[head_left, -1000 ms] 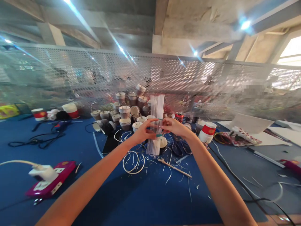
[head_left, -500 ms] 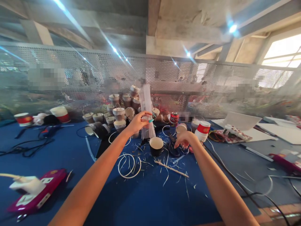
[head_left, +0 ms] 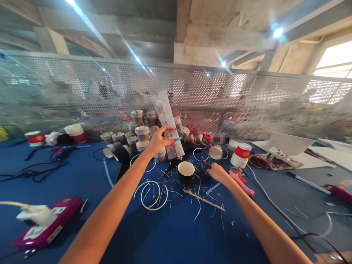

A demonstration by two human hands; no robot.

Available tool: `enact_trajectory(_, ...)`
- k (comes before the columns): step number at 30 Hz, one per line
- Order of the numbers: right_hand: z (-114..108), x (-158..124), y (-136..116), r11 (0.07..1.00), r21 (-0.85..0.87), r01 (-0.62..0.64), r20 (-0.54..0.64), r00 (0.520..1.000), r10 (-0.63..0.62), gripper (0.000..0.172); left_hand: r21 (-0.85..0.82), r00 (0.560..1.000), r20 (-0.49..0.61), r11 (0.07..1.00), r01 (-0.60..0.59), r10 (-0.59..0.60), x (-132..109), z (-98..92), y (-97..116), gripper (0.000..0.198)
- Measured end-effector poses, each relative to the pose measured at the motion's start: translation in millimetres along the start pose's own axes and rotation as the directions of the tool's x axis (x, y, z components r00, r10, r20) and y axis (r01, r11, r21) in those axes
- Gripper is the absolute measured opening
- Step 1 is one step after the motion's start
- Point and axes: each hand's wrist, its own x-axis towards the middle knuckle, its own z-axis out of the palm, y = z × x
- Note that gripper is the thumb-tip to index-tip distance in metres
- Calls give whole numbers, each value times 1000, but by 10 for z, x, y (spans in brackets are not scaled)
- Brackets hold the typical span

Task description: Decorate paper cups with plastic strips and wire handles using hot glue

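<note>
My left hand [head_left: 161,141] is closed around a bundle of long, thin, translucent sticks [head_left: 169,126], held leaning to the upper left above the table. My right hand [head_left: 216,171] reaches forward with its fingers closed on a dark tool that looks like a pair of scissors [head_left: 205,165], partly hidden by the fingers. Between my hands stands a small black cup [head_left: 186,174] with a pale inside. A thin twine-wrapped stick [head_left: 205,200] lies in front of it, and loops of white cord [head_left: 154,209] lie to the left.
Small buckets [head_left: 142,134] are stacked behind my left hand. A red can [head_left: 206,139], red-and-white paper cups [head_left: 241,154] and a pink-handled tool [head_left: 242,184] are to the right. A purple power strip [head_left: 49,222] with a plug sits front left. Cord scraps litter the blue table [head_left: 176,238].
My left hand has tilted the bundle further to the left. My right hand has moved with the dark tool, uncovering the pink-handled tool. The view has shifted slightly.
</note>
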Motion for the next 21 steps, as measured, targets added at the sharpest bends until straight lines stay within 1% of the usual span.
enact_trajectory(2,18,16,-4,989,143,19,-17,1000,-16,10,18,1000,-16,1000,-6,6,4,-16,0,49)
enact_trajectory(5,48,2,-71,936,348,57,-49,998,-43,10,25,997,-59,999,-40,41,18,-46,-6,51)
enact_trajectory(6,48,-21,-106,906,418,72,-61,997,-51,12,29,995,-78,998,-55,57,24,-58,-9,51)
enact_trajectory(7,41,-57,-145,850,519,94,-72,995,-66,14,37,993,-98,997,-68,72,30,-68,-13,51)
enact_trajectory(8,27,-103,-188,756,643,122,-81,993,-92,17,52,990,-115,996,-76,82,34,-75,-16,51)
enact_trajectory(9,7,-160,-233,609,778,153,-94,987,-128,20,71,988,-125,994,-79,88,35,-76,-17,51)
enact_trajectory(10,-15,-223,-280,420,890,176,-114,979,-170,24,93,988,-129,993,-77,89,33,-66,-16,51)
enact_trajectory(11,-37,-290,-328,242,952,188,-139,968,-207,27,118,989,-124,991,-71,85,25,-44,-13,51)
enact_trajectory(12,-55,-356,-376,108,975,195,-166,960,-227,29,141,990,-111,988,-67,83,12,-8,-7,50)
enact_trajectory(13,-67,-417,-422,32,980,196,-183,956,-230,31,162,993,-90,984,-67,83,-5,42,0,47)
enact_trajectory(14,-72,-469,-465,-9,982,189,-185,955,-231,34,180,994,-63,981,-72,84,-26,103,7,42)
enact_trajectory(16,-57,-542,-538,-33,987,160,-163,961,-222,39,193,995,-5,976,-96,99,-72,244,17,33)
enact_trajectory(18,-21,-578,-593,-10,989,145,-145,970,-195,44,179,992,50,976,-121,113,-117,378,19,29)
enact_trajectory(21,28,-601,-652,54,981,186,-179,977,-117,46,163,984,107,973,-161,145,-164,505,15,30)
